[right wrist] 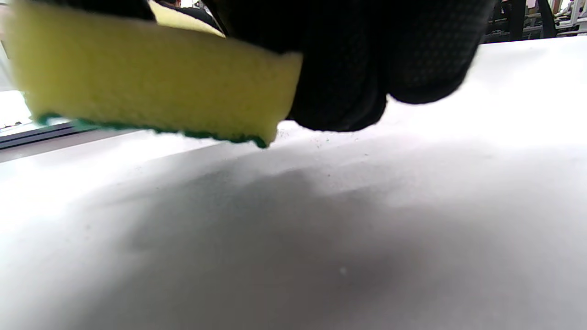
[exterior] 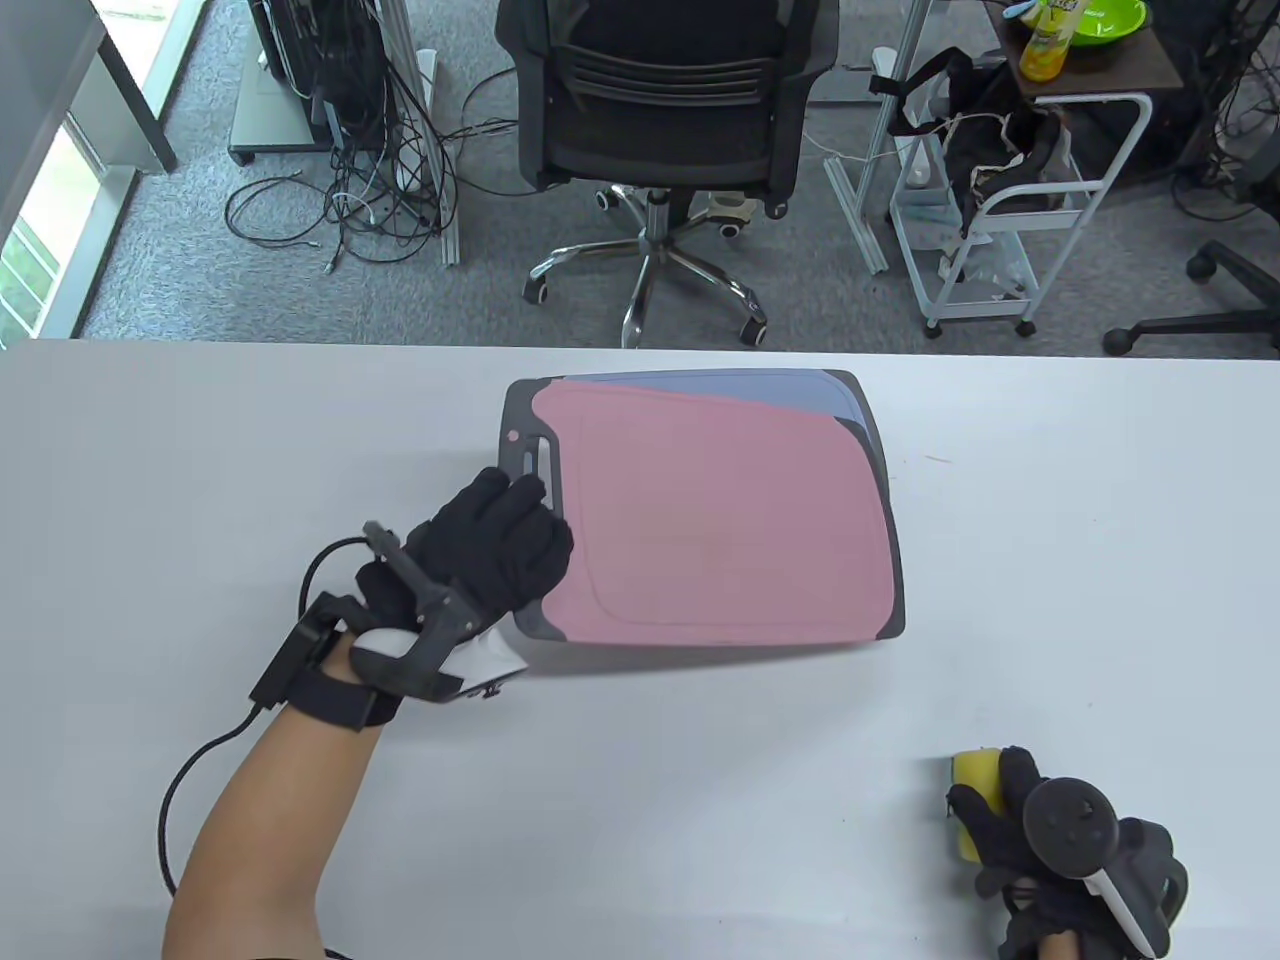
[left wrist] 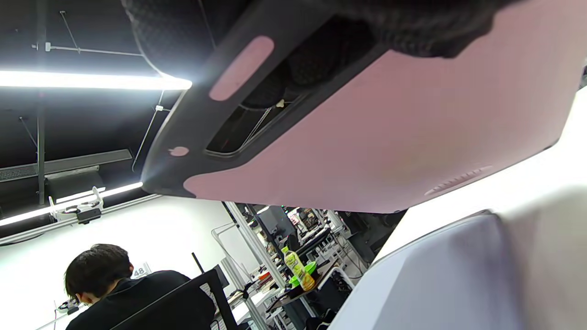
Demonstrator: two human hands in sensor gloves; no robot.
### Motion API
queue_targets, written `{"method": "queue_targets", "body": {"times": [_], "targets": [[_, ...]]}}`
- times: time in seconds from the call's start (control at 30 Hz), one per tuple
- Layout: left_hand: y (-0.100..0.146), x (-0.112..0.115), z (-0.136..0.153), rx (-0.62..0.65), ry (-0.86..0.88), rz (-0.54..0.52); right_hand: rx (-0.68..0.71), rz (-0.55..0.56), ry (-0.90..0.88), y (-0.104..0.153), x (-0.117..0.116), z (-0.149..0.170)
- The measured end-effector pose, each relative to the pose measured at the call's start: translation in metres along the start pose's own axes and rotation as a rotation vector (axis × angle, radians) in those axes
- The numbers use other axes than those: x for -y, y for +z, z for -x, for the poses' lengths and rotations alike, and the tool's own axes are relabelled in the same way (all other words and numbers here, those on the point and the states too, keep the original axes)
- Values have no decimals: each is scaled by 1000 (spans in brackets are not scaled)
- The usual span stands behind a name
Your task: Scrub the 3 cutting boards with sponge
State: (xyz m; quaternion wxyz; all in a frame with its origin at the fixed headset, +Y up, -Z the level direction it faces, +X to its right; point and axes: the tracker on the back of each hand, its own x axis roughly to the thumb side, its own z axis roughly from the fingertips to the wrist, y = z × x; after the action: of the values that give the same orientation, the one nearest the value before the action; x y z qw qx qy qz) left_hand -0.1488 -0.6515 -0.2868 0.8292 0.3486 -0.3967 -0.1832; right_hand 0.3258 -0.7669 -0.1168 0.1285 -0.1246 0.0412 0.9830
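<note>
The left hand (exterior: 490, 555) has its fingers curled over the handle end of the pink cutting board (exterior: 720, 510), gripping at the dark rim beside the handle slot (left wrist: 247, 123); the left wrist view shows that end raised clear of the table (exterior: 200, 480), with fingertips visible through the slot. A second, grey-blue board (exterior: 800, 390) peeks out beneath it at the far edge; a third cannot be made out. The pink board looks thin, stiff and light, probably smooth enough to slide, so the slotted handle seems the sensible place to hold it steady. The right hand (exterior: 1050, 850), well apart near the table's front edge, has its fingers clamped round a yellow sponge (exterior: 975, 800) with a green scouring face (right wrist: 220, 136), soft and easily squashed, just above the table.
</note>
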Motion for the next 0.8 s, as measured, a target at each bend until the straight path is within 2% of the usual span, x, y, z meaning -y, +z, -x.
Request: {"method": "queue_targets", "body": {"times": [0.1, 0.3, 0.37, 0.47, 0.57, 0.7, 0.8], "targets": [[-26, 27, 6, -26, 38, 36, 0, 0, -3, 0, 0, 1], [-45, 63, 7, -13, 32, 95, -9, 0, -5, 0, 1, 2], [-44, 76, 3, 47, -1, 148, -15, 5, -10, 1, 1, 3], [-37, 84, 6, -1, 12, 164, -23, 4, -16, 2, 1, 5], [-28, 97, 7, 3, -62, 248, -28, -3, -8, 2, 0, 4], [-23, 110, 12, -72, -61, 340, -32, -6, 1, 3, -1, 4], [-17, 119, 10, -72, -74, 400, -34, -12, 9, 3, -2, 3]]}}
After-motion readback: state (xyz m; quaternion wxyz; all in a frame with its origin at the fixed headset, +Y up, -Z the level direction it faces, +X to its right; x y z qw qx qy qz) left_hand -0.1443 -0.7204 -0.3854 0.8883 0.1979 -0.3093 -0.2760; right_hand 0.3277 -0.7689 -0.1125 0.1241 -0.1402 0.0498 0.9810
